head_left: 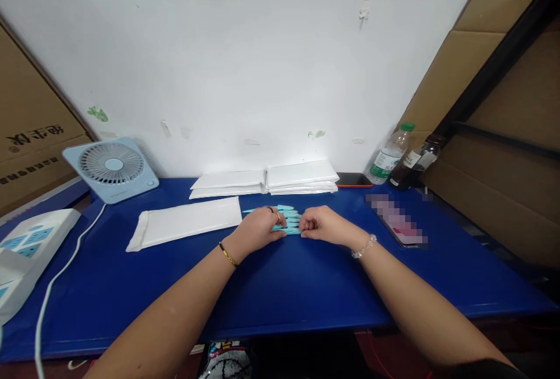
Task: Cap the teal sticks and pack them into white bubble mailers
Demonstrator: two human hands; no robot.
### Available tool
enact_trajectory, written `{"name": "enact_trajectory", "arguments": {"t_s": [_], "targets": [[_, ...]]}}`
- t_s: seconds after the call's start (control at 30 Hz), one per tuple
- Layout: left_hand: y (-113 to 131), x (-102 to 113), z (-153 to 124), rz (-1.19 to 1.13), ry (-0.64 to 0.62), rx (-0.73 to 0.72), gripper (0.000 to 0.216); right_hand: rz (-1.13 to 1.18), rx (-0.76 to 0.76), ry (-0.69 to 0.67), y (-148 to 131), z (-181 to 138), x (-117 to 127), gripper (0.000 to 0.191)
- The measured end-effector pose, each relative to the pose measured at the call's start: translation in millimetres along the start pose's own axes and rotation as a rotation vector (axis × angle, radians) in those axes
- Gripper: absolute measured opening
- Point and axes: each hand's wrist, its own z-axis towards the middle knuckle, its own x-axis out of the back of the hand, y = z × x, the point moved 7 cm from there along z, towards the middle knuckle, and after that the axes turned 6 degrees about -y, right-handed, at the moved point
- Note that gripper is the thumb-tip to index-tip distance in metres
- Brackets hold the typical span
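Several slim light-blue sticks with tapered ends [291, 214] lie side by side on the blue tabletop, partly covered by my hands. My left hand [261, 224] is closed over their left part, fingers curled and thumb low along the near side. At their right ends, my right hand [321, 223] has its fingers curled in and pinched against the tips. Just left of my left hand lies a long flat white packet [186, 223]. The exact kind of the sticks is too small to make out.
Stacked white packets [301, 175] rest by the wall, with a dark phone [353, 180] beside them. A blurred-out phone [396, 220], a green-capped bottle [389, 154] and a dark bottle [413, 163] stand right. Left are a fan [111, 169] and a power strip [37, 251].
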Motion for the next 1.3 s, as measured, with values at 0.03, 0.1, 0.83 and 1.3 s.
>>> {"name": "enact_trajectory", "arguments": {"t_s": [0.03, 0.1, 0.83, 1.3], "targets": [[-6, 5, -2, -0.002, 0.043, 0.045, 0.041, -0.024, 0.013, 0.029, -1, -1, 4, 0.009], [-18, 12, -5, 0.018, 0.092, 0.132, 0.080, -0.074, 0.030, 0.087, -1, -3, 12, 0.013], [21, -14, 13, 0.228, -0.138, 0.140, 0.022, -0.503, -0.034, 0.037, -30, 21, -26, 0.018], [20, 6, 8, 0.232, -0.080, 0.158, 0.079, -0.603, -0.163, 0.010, -30, 20, -23, 0.021]]}}
